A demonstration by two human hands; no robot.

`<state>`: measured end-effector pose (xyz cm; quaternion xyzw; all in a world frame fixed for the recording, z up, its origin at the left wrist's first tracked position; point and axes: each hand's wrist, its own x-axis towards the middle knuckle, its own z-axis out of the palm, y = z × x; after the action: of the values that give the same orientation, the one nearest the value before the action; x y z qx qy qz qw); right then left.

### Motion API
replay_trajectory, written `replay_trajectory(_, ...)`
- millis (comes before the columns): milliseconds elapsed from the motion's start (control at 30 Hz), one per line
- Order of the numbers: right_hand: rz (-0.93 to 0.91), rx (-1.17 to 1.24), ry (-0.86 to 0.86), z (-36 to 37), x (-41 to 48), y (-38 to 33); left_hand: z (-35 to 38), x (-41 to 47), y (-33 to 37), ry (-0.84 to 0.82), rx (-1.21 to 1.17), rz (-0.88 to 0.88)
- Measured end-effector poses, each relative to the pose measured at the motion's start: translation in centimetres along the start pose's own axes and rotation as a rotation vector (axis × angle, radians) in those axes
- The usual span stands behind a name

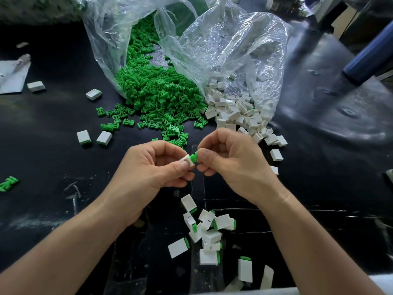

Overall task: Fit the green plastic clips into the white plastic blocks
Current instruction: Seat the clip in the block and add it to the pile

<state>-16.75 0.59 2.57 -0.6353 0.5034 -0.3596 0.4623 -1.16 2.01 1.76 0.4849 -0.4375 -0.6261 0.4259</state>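
My left hand (155, 167) pinches a white plastic block (188, 160) between thumb and fingers, above the middle of the black table. My right hand (231, 160) pinches a green clip (194, 156), whose end meets the block's open side. Behind the hands a heap of loose green clips (157, 96) spills from a clear bag. To its right, a heap of white blocks (238, 111) spills from a second clear bag. Several white blocks with green clips fitted (209, 233) lie in a pile near the table's front edge, below my hands.
The two clear plastic bags (223, 43) stand open at the back. A few fitted blocks (93, 137) lie scattered on the left, with a stray green clip (8, 183) at the far left edge. A blue cylinder (370, 58) slants in at the upper right.
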Motion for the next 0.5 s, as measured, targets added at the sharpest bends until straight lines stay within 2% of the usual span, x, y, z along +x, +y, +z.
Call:
replay_trajectory(233,0.023,-0.016,-0.001,0.2,-0.1,-0.1,-0.1,0.1,-0.1,0.025,0.032,0.024)
replay_trajectory(400,0.052,0.063,0.051,0.8,-0.3,0.0,-0.2,0.0,-0.1,0.027,0.018,0.037)
replay_trajectory(500,0.033,0.016,0.055,1.2,-0.4,0.0,-0.1,0.0,-0.1,0.035,0.066,0.06)
